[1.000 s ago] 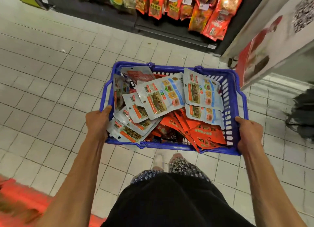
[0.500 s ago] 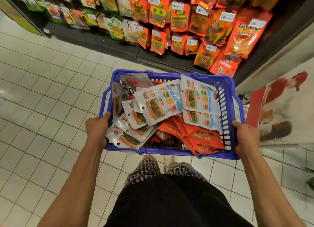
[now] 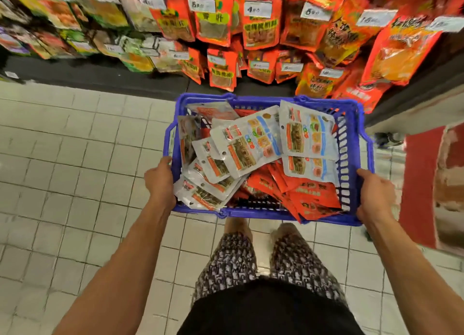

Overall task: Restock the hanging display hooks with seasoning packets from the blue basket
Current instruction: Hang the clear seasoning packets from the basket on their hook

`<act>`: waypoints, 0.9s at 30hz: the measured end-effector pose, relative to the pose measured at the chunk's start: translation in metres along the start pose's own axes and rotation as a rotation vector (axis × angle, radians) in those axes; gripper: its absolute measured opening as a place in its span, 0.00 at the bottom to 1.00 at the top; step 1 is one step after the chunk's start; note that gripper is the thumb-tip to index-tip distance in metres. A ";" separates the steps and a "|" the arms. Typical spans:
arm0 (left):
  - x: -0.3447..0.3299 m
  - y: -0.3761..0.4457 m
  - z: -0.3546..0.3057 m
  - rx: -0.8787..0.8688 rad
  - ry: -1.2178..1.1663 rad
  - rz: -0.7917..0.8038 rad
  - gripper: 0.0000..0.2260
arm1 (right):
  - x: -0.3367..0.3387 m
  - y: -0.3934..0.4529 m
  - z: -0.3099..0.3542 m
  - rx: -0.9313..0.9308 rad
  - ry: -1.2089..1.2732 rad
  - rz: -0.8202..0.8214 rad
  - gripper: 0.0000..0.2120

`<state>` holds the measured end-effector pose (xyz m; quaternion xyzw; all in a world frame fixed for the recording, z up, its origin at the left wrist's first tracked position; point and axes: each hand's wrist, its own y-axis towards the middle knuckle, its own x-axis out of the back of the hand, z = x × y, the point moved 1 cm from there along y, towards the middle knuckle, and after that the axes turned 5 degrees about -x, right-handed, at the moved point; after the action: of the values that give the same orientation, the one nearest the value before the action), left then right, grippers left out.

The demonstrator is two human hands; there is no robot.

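Note:
A blue plastic basket (image 3: 351,159) is held out in front of me above the tiled floor. My left hand (image 3: 160,181) grips its left rim and my right hand (image 3: 375,196) grips its right rim. Inside lie several silver-white seasoning packets (image 3: 248,146) on top, and several red packets (image 3: 311,196) at the near right. Just beyond the basket hang rows of red and orange seasoning packets (image 3: 222,68) on display hooks, with white price tags (image 3: 258,8) above them.
Green and yellow packets (image 3: 75,38) hang further left on the same display. A dark shelf base (image 3: 100,76) runs along the white tiled floor (image 3: 62,171). A red and white panel (image 3: 431,184) stands at the right. My legs are below the basket.
I have come closer to the display with the basket. The hanging packets now fill the top of the view, right beyond the basket's far rim. Both hands keep the same hold.

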<state>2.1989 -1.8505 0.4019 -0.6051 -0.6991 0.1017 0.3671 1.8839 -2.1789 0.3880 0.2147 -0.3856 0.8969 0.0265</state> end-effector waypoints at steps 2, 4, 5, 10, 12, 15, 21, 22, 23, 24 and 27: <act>-0.036 0.040 -0.003 0.033 0.047 0.013 0.14 | -0.037 0.021 0.005 -0.021 0.027 -0.026 0.08; -0.073 0.081 0.002 0.044 0.094 0.015 0.21 | -0.072 0.051 0.001 -0.036 0.036 -0.059 0.07; -0.093 0.102 0.009 0.047 0.119 0.014 0.24 | -0.090 0.070 -0.003 -0.045 0.029 -0.074 0.07; -0.189 0.197 0.067 0.031 0.199 -0.046 0.21 | -0.173 0.193 -0.050 -0.079 -0.056 -0.127 0.16; -0.223 0.232 0.099 0.027 0.215 -0.074 0.19 | -0.200 0.241 -0.073 -0.083 -0.100 -0.151 0.19; -0.266 0.280 0.143 0.051 0.218 -0.089 0.17 | -0.235 0.303 -0.105 -0.060 -0.095 -0.179 0.18; -0.327 0.347 0.192 0.041 0.254 -0.071 0.21 | -0.278 0.376 -0.151 -0.054 -0.110 -0.210 0.15; -0.334 0.354 0.195 0.039 0.250 -0.063 0.22 | -0.283 0.384 -0.155 -0.050 -0.104 -0.213 0.16; -0.341 0.360 0.198 0.040 0.244 -0.057 0.22 | -0.287 0.390 -0.158 -0.047 -0.097 -0.213 0.16; -0.348 0.365 0.200 0.041 0.238 -0.052 0.22 | -0.291 0.396 -0.161 -0.044 -0.095 -0.215 0.17; -0.363 0.375 0.206 0.044 0.220 -0.036 0.19 | -0.300 0.409 -0.167 -0.041 -0.083 -0.209 0.17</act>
<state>2.3569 -2.0299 -0.1060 -0.5919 -0.6629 0.0433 0.4565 2.0080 -2.3128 -0.1136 0.2901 -0.3801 0.8716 0.1081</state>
